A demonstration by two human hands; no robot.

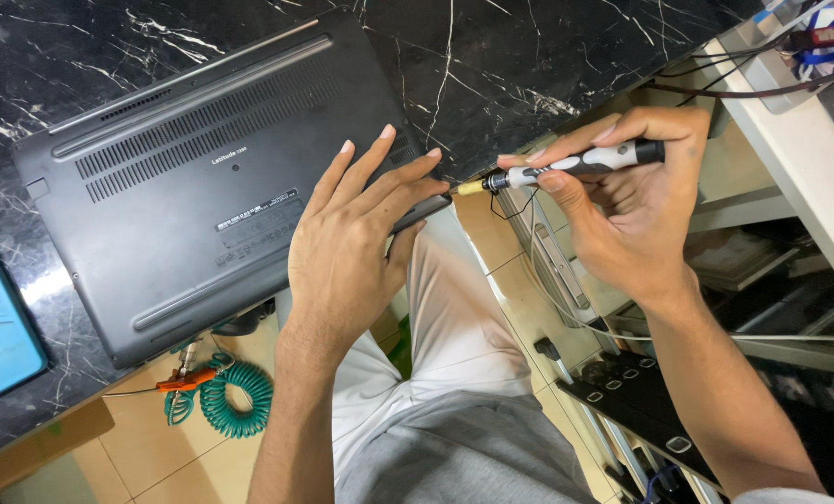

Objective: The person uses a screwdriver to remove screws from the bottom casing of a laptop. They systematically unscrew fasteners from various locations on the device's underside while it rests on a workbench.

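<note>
A black marble counter (529, 65) veined in white fills the upper frame, its edge running diagonally above a floor of tan tiles (146, 439). A teal coiled cable (239, 397) lies on the tiles below the counter's edge. At right, a white shelf unit (799, 159) stands beside the counter's corner.

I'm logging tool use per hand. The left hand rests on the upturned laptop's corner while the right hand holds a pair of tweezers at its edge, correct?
Not quite. The head view shows the right hand holding a slim screwdriver, not tweezers. The left hand does rest on the upturned laptop corner.
</note>
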